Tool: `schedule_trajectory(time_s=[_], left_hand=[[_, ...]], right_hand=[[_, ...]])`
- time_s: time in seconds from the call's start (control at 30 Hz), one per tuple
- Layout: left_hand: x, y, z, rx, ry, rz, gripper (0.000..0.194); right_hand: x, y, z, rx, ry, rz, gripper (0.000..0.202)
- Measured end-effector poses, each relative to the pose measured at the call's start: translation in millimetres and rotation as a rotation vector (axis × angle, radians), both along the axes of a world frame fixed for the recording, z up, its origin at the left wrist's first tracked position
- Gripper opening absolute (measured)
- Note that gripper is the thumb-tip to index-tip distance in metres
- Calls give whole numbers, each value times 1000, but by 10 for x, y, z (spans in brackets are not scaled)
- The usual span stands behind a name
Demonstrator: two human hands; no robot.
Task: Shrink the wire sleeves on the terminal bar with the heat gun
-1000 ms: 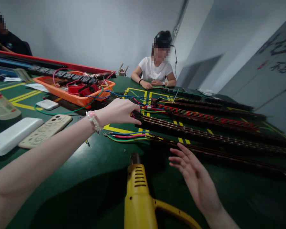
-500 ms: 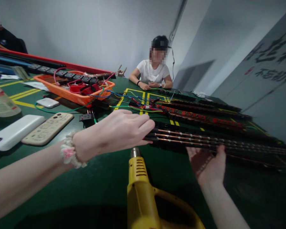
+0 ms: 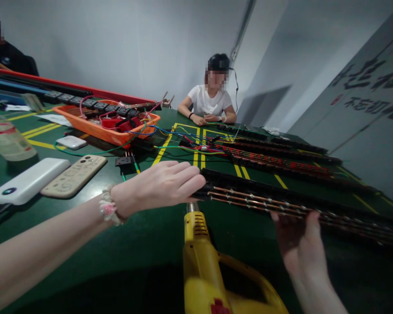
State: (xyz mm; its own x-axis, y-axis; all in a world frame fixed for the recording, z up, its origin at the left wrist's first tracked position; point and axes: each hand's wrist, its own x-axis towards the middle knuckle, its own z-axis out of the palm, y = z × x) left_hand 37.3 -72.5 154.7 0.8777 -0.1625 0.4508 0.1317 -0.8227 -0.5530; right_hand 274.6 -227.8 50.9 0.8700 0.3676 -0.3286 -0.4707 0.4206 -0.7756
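Observation:
A long black power strip [image 3: 242, 181] with bare copper rods along it slants across the right half of the view. My left hand [image 3: 167, 183] is closed around its near left end, fingers wrapped over the black ends of the rods. Farther along, my right hand [image 3: 301, 240] grips the strip from below, thumb up against the near edge and fingers partly hidden under it. Below the left hand, a yellow heat gun [image 3: 198, 248] points its metal nozzle up at the strip's end; the gap between them cannot be judged.
An orange basket [image 3: 118, 138] holds red parts and wires. Left of it lie a phone [image 3: 74, 176], a white power bank [image 3: 29, 181] and a bottle [image 3: 9, 141]. A black socket [image 3: 124, 161] and more wired strips [image 3: 268, 161] lie beyond. One person [image 3: 212, 102] sits opposite, another far left.
Both hands still hold the strip. Its left end has shifted slightly left and down, and the right hand sits lower and farther right. The view has shifted a little.

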Motion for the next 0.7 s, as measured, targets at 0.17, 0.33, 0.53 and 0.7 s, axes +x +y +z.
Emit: schedule_trajectory(time_s=[0.17,0.33,0.53,0.7], left_hand=[[72,58,56,-109,4,32,32],[287,6,238,-221,52,52,39],[249,-49,131,-289,3,-26,37],[31,-74,48,-271,-83,-61,29]], right_hand=[[23,48,145,153,-100,-66,26],[192,44,280,199,-171,-89,29],[203,12,339,203,-210,-106,26],[7,-99,436,159,-158,-132,20]])
